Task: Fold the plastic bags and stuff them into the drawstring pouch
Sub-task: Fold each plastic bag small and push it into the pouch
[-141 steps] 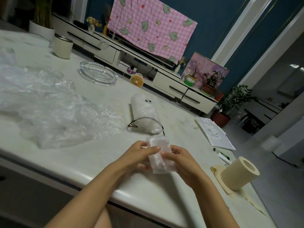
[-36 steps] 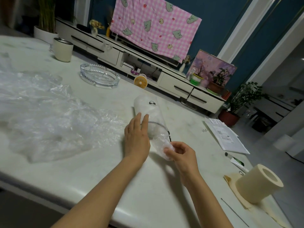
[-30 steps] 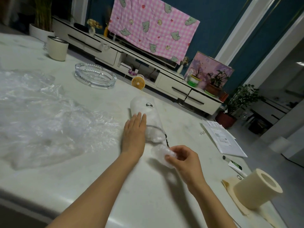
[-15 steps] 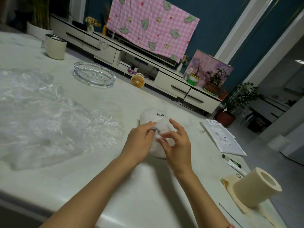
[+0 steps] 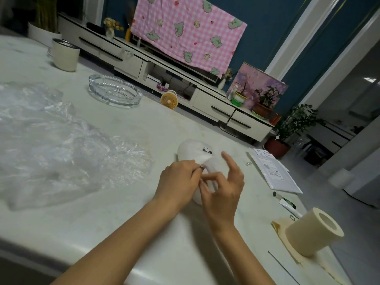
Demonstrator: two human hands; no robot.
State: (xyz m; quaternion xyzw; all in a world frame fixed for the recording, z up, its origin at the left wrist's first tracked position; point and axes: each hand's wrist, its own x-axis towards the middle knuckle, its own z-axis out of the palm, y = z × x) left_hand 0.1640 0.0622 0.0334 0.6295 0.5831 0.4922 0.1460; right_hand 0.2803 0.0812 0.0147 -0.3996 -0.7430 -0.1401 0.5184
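So the left hand (image 5: 178, 183) and right hand (image 5: 225, 190) both pinch the mouth of the white fabric drawstring pouch (image 5: 190, 148) on the pale marble desk (image 5: 123, 214).

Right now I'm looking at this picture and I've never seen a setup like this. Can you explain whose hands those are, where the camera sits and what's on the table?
There is no machine here. These are a person's two bare hands, filmed by one camera worn on the head, looking forward and down. The left hand and right hand meet at the open end of a white pouch lying on the table, and the fingers of both pinch its fabric there. Left of them lies a heap of loose clear plastic bags. Farther back are a glass ashtray and a cup. To the right are some papers and a paper roll.
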